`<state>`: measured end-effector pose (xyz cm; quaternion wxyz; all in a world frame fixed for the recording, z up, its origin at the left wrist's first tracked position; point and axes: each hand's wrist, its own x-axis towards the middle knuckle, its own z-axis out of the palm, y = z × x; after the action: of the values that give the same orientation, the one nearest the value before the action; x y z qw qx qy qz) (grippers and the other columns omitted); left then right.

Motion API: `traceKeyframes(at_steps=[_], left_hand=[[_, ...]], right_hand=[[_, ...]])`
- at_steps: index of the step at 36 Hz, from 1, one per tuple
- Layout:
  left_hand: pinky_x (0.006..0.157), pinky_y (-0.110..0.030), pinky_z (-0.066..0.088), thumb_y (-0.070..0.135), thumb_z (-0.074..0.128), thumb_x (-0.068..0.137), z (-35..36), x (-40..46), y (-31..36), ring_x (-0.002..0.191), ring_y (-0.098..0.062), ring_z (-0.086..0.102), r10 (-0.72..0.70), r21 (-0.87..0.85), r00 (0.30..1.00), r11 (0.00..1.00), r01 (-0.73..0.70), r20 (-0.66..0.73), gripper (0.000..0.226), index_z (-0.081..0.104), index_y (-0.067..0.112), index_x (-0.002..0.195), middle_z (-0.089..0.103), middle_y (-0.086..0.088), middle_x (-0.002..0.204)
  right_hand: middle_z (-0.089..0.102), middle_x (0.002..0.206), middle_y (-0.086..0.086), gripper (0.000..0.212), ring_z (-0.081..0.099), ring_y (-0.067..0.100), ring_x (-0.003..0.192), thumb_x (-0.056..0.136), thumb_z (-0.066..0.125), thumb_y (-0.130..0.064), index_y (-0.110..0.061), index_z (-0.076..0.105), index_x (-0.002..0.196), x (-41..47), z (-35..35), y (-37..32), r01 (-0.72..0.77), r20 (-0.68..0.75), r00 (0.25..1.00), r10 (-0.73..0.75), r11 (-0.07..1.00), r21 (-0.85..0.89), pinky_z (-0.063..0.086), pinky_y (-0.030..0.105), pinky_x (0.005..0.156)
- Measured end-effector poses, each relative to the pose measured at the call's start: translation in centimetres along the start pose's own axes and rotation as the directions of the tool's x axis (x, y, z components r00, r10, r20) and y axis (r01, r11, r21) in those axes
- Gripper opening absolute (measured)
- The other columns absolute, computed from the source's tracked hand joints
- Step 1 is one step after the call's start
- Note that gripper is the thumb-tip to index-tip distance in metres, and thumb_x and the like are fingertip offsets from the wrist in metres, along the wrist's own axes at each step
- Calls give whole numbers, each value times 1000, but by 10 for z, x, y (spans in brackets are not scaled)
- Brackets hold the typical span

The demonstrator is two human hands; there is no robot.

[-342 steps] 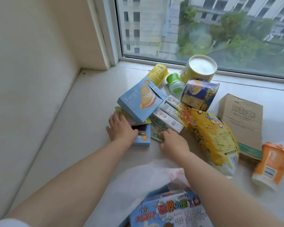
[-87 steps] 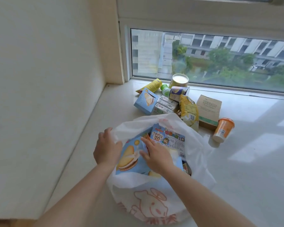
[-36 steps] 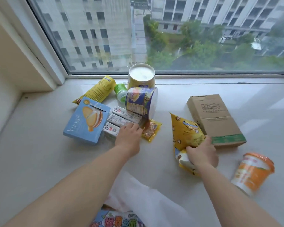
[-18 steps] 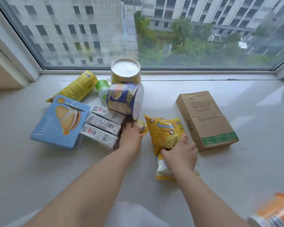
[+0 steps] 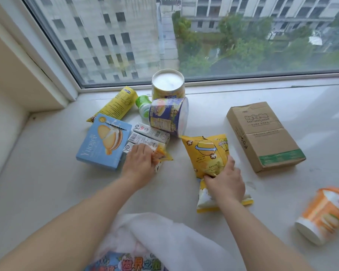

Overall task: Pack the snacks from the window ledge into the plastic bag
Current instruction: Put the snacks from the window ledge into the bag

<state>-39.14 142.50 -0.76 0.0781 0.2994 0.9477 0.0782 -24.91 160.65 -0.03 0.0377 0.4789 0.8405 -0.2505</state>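
My left hand (image 5: 139, 163) grips a small orange snack packet (image 5: 161, 154), lifted beside the white milk cartons (image 5: 148, 136). My right hand (image 5: 225, 182) pinches the yellow popcorn bag (image 5: 205, 153) at its middle, the bag standing tilted on the ledge. The white plastic bag (image 5: 164, 237) lies at the bottom centre, a colourful pack (image 5: 125, 266) showing inside. On the ledge remain a blue biscuit box (image 5: 102, 143), a yellow tube pack (image 5: 115, 103), a green-capped bottle (image 5: 143, 106), a blue can on its side (image 5: 166, 116) and a yellow can upright (image 5: 167, 85).
A brown cardboard box (image 5: 262, 135) lies to the right of the popcorn bag. An orange cup (image 5: 323, 214) lies on its side at the far right. The window pane (image 5: 184, 36) closes the back of the ledge, a wall corner the left.
My left hand has closed on the small orange packet and drawn it back from under the blue can. My right hand holds the popcorn bag, which stands more upright.
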Motion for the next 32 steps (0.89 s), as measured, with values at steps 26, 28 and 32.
traceKeyframes(at_steps=[26, 28, 32], left_hand=[[77, -32, 43, 43, 60, 82, 12, -11, -8, 111, -24, 55, 28, 207, 947, 973, -99, 320, 43, 42, 19, 112, 55, 0, 119], [74, -32, 41, 41, 60, 83, 7, -17, -4, 111, -25, 56, -51, 200, 944, 980, -16, 325, 41, 43, 19, 113, 57, -1, 119], [72, -30, 41, 43, 64, 78, -16, -29, 0, 105, -25, 58, -212, 30, 943, 977, 212, 257, 43, 46, 20, 110, 61, -2, 114]], right_hand=[[39, 131, 16, 99, 43, 31, 115, 76, 65, -48, -20, 3, 148, -14, 17, -11, 49, 2, 999, -49, 991, -128, 37, 39, 97], [46, 124, 14, 92, 48, 31, 112, 76, 69, -43, -20, 15, 146, -21, 9, -1, 37, -36, 999, -38, 999, -18, 42, 39, 91], [61, 109, 11, 71, 57, 34, 101, 74, 69, -29, -18, 33, 134, -26, -15, 3, -18, -41, 999, 22, 995, 96, 46, 37, 78]])
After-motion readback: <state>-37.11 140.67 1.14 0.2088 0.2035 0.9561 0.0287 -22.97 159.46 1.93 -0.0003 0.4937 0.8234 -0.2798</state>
